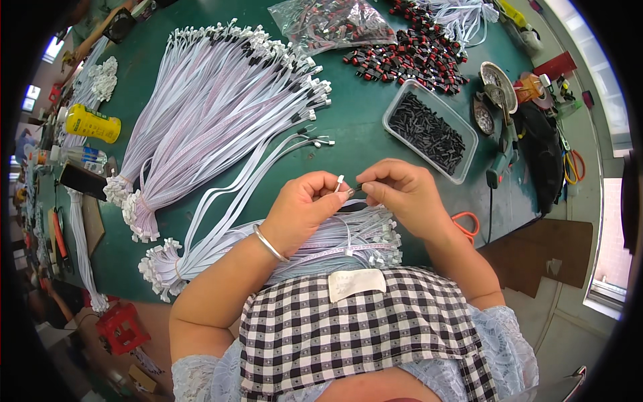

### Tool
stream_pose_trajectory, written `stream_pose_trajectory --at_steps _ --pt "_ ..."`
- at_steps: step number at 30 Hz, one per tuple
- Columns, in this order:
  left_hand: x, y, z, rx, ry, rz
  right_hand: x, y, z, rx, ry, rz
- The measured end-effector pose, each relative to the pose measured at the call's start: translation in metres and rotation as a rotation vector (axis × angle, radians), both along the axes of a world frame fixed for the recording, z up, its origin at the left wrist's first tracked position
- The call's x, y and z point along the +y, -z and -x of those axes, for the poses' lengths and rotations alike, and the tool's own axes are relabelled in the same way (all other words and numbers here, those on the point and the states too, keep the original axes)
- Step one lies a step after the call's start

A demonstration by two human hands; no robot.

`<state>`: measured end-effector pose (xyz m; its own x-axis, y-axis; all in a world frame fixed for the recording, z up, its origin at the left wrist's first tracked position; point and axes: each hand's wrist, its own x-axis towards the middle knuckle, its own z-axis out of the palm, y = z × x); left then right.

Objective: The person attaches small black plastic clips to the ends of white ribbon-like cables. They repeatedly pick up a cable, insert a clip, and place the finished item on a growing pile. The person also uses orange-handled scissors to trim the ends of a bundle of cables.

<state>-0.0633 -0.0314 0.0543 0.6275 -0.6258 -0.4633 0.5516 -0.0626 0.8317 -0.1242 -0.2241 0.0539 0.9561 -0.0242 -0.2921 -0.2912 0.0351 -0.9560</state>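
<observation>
Above the near bundle, my left hand (307, 204) pinches the end of a thin cable, whose small white connector (340, 179) sticks up past the thumb and forefinger. My right hand (407, 194) meets it fingertip to fingertip, pinching a small black sleeve (357, 187) at the wire ends. How far the sleeve sits over the wires is too small to tell. Under my wrists lies a bundle of white flat cables (321, 244) with white connectors. To the right, a clear plastic tub (470, 161) holds many short black tubes (427, 130).
A large fanned bundle of white cables (207, 114) covers the left of the green table (355, 124). Red-and-black parts (412, 60) lie loose beside a plastic bag (335, 27). At right are a green-handled tool (499, 164), metal dishes (499, 84) and orange-handled scissors (573, 167).
</observation>
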Motion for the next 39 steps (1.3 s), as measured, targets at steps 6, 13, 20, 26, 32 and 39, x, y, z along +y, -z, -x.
stream_pose_trajectory --at_steps 6,13,20,26,32,39 --pt "-0.001 0.005 0.003 -0.065 0.021 -0.023 0.003 -0.001 0.0 0.002 -0.033 -0.008" --pt "0.002 0.007 0.004 -0.049 0.016 0.011 0.005 0.0 0.002 0.086 0.029 -0.065" --pt "0.003 0.008 0.004 -0.058 0.024 0.02 0.005 -0.001 0.002 0.061 0.009 -0.034" --pt "0.005 0.01 0.006 -0.205 0.116 -0.094 -0.001 -0.007 0.0 -0.125 -0.138 0.201" --pt "0.016 -0.012 -0.002 -0.762 0.366 -0.337 -0.002 -0.003 0.002 -0.053 -0.135 0.114" --pt "0.007 -0.027 0.001 -0.641 0.178 -0.305 0.004 0.004 0.002 -0.049 -0.069 -0.243"
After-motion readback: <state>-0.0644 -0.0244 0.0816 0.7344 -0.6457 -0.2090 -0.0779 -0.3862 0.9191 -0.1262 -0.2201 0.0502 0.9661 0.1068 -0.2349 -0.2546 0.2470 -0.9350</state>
